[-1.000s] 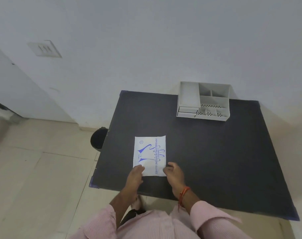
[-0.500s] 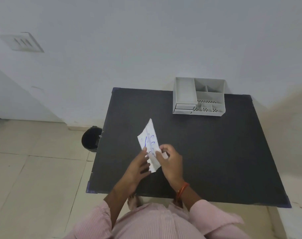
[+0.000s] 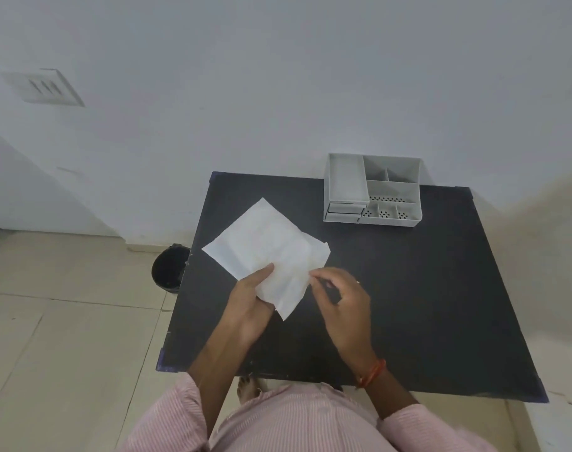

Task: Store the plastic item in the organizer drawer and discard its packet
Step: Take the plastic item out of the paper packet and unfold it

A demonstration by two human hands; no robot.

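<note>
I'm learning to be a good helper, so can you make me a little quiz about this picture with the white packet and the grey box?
1. True or false: the white packet lies flat on the black table with no hand touching it.
2. Which hand pinches the packet's right edge? A) left hand B) right hand
3. Fill in: the grey organizer stands at the table's far edge, near the ____.

Key
1. False. Both hands hold it, lifted off the table.
2. B. The left hand grips it from beneath, thumb on top.
3. Wall. The black bin stands on the floor left of the table.
</note>
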